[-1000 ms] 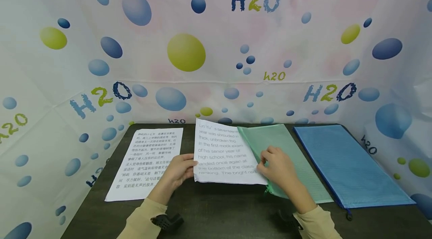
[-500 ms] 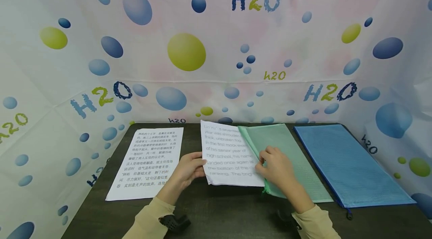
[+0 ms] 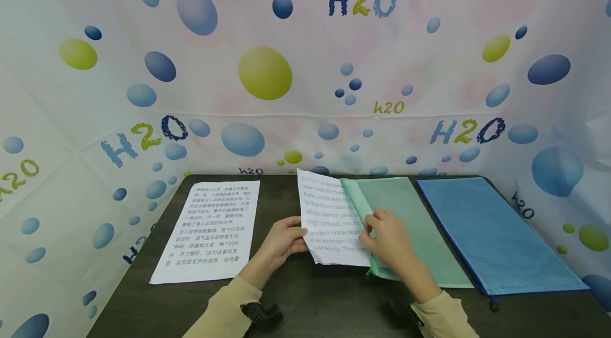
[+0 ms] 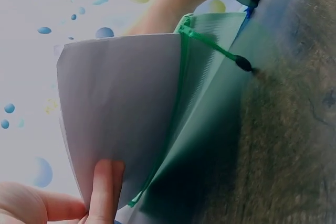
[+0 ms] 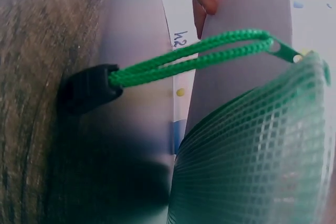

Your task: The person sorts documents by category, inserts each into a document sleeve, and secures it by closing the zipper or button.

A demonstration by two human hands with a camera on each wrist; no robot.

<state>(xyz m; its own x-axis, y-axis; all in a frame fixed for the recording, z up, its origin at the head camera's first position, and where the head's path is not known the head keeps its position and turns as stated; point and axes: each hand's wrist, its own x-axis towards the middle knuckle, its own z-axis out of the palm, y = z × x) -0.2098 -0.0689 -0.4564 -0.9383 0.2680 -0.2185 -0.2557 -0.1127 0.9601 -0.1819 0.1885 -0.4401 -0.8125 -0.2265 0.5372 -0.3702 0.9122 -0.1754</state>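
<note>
A printed sheet of paper with English text point(image 3: 329, 221) is tilted up from the table, its right part inside the mouth of a green mesh zipper pouch point(image 3: 420, 232). My left hand point(image 3: 281, 242) pinches the sheet's left edge, thumb on the printed face and fingers behind, as the left wrist view shows on the paper's blank back point(image 4: 121, 103). My right hand point(image 3: 389, 240) pinches the upper layer of the pouch at its opening edge. From the pouch's near corner hangs a green zipper cord point(image 5: 194, 56) with a black end. The paper's far part is hidden inside the pouch.
A sheet with Chinese text point(image 3: 210, 232) lies flat at the left of the dark table point(image 3: 329, 306). At the right lies a blue mesh zipper pouch point(image 3: 496, 237). Behind the table hangs a white backdrop point(image 3: 315, 35) with coloured dots.
My left hand has moved right with the printed sheet, and more of it has slid into the green pouch. The right hand has stayed nearly in place, holding the pouch's edge.
</note>
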